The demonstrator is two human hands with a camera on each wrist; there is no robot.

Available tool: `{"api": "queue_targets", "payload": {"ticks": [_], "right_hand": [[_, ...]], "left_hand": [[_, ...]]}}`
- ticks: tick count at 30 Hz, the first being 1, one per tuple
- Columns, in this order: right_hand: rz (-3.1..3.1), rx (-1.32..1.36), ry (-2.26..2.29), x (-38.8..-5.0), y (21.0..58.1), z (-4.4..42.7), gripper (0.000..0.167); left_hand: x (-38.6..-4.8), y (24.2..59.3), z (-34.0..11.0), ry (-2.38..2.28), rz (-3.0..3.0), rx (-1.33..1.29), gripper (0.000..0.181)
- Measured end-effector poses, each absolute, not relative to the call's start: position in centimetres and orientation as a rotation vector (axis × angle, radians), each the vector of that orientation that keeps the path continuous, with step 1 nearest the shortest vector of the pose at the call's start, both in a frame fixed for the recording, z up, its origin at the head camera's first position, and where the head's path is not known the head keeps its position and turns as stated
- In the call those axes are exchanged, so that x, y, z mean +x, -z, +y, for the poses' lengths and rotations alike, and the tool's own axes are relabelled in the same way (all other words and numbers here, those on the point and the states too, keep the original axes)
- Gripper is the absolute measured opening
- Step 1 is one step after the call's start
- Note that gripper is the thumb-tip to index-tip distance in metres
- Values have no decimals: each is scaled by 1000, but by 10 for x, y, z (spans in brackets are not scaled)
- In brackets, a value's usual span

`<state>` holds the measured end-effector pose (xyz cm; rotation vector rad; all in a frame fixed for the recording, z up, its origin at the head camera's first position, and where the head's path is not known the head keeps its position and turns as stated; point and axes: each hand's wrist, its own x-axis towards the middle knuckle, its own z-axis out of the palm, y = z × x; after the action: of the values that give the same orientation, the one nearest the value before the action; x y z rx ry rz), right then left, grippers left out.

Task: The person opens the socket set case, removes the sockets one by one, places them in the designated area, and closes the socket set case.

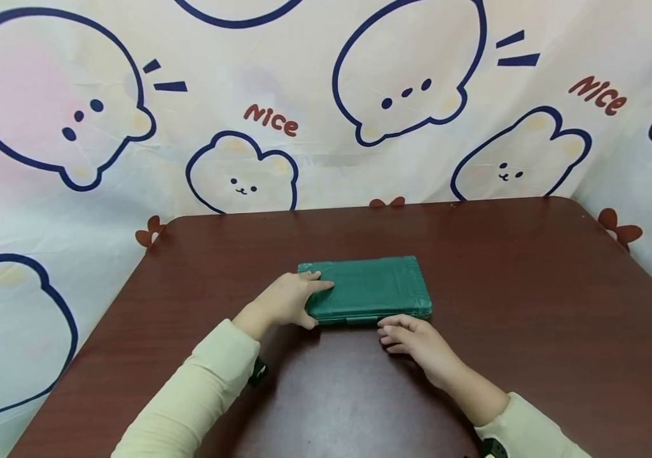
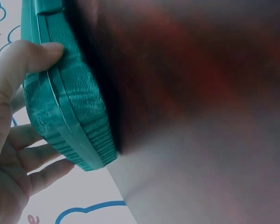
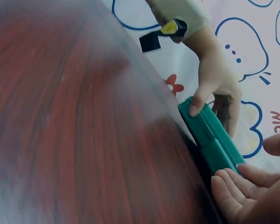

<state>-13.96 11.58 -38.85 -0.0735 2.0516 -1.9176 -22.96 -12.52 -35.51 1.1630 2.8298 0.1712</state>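
**Green rectangular plastic-looking case [image 1: 371, 286] gripped at its left end**

Head: it lies flat on the red-brown wood-grain table [image 1: 532, 286], long axis left to right; left hand [image 1: 288, 299] holding it, right hand [image 1: 417, 346] grasping nothing at its front edge.

Left wrist: reveals the ribbed end [image 2: 95, 140].

Right wrist: right fingertips meet the green latch [image 3: 217, 156].

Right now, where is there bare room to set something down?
The table is bare between the green case and the printed cloth behind, right of the case, and left of it beyond the left sleeve. It's crowded at the case's near edge, with the left hand on its left end and the right hand at the front.
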Motion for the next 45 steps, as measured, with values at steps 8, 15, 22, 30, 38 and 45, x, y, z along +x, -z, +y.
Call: {"api": "queue_targets", "payload": {"ticks": [8, 15, 22, 30, 38, 45], "right_hand": [[1728, 113, 2131, -144, 392, 100, 48], [1509, 263, 2330, -152, 397, 84, 52], [1333, 380, 2472, -157, 398, 67, 50], [1390, 531, 2475, -159, 392, 57, 48], [1370, 505, 2478, -156, 395, 58, 54], [1359, 561, 2536, -154, 396, 54, 35]], "left_hand": [[-241, 345, -127, -244, 2773, 1122, 61], [-244, 343, -125, -246, 2762, 1076, 60], [-244, 344, -125, -248, 2765, 1060, 59], [-242, 344, -124, -225, 2756, 1019, 61], [-237, 347, -120, -220, 2750, 1002, 62], [-235, 348, -119, -184, 2769, 987, 64]]}}
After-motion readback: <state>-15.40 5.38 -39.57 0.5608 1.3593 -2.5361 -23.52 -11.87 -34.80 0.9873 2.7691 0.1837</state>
